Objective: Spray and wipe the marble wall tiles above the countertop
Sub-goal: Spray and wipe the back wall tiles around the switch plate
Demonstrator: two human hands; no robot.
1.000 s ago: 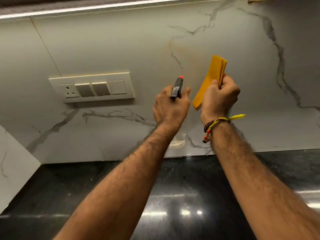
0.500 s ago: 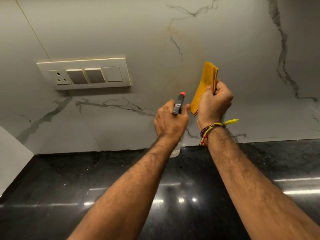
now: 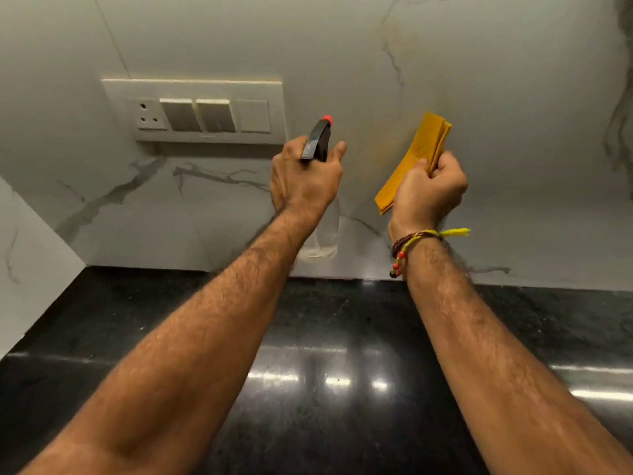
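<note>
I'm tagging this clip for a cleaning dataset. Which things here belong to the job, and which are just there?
In use: clear spray bottle with black trigger, folded yellow cloth, white marble wall tiles.

Just there: cream switch-and-socket plate, black polished stone countertop.

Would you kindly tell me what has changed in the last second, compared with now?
The hands drew apart: the yellow cloth no longer sits close beside the spray bottle. The camera tilted down, showing more countertop. Unchanged: left hand grips the bottle, right hand holds the folded cloth off the marble wall.
</note>
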